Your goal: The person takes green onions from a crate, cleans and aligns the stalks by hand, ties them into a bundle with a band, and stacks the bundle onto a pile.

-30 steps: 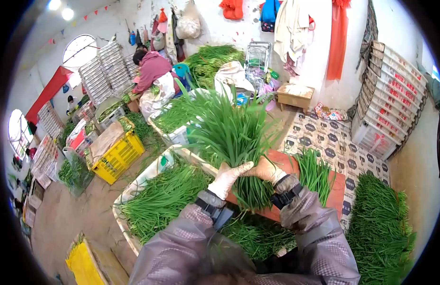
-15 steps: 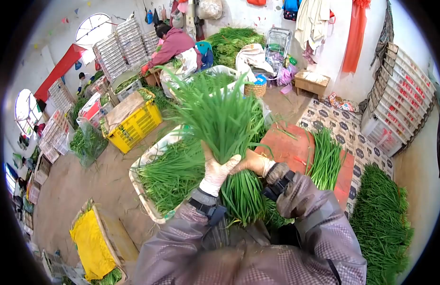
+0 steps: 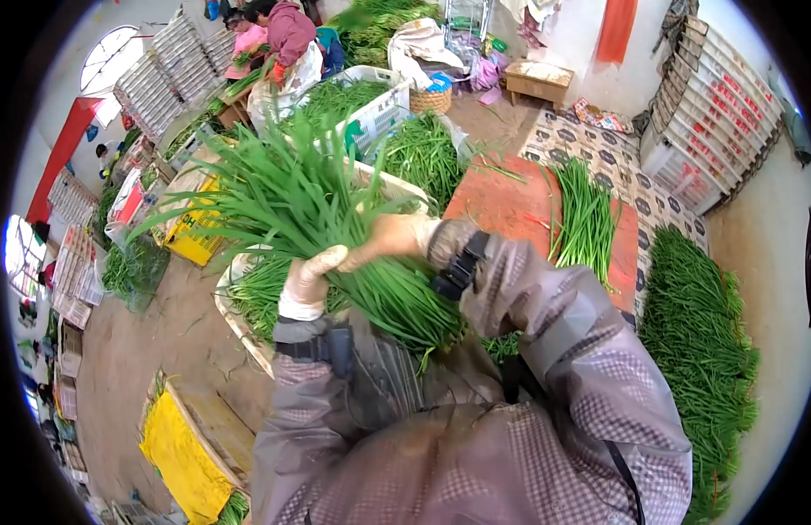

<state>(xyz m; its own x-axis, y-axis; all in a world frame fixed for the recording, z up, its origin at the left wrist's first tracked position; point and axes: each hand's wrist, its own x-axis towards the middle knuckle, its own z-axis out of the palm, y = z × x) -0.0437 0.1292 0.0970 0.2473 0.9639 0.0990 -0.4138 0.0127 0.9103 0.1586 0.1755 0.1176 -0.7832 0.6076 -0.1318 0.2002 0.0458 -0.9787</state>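
A large bunch of garlic chives (image 3: 287,197) is held in front of me, its leaf tips fanned to the upper left and its other end near my lap. My left hand (image 3: 311,278), in a pale glove, grips the bunch from the left. Close beside it, my gloved right hand (image 3: 390,241) is wrapped round the same bunch from above and the right. Some fingers are hidden by the leaves. Beneath the bunch stands a white crate (image 3: 233,325) holding more chives, partly covered by the leaves and my hands.
Right of my hands, a red board (image 3: 497,206) bears a small bundle of chives (image 3: 587,219). A long chive pile (image 3: 699,376) lies by the right wall, below stacked white crates (image 3: 712,122). Two people work at the back left, near a yellow crate (image 3: 194,229). A yellow cloth (image 3: 185,455) covers a box.
The bunch has tipped from upright to leaning left, and both hands have moved left with it, still gripping. My view has shifted, bringing a second person at the back into sight.
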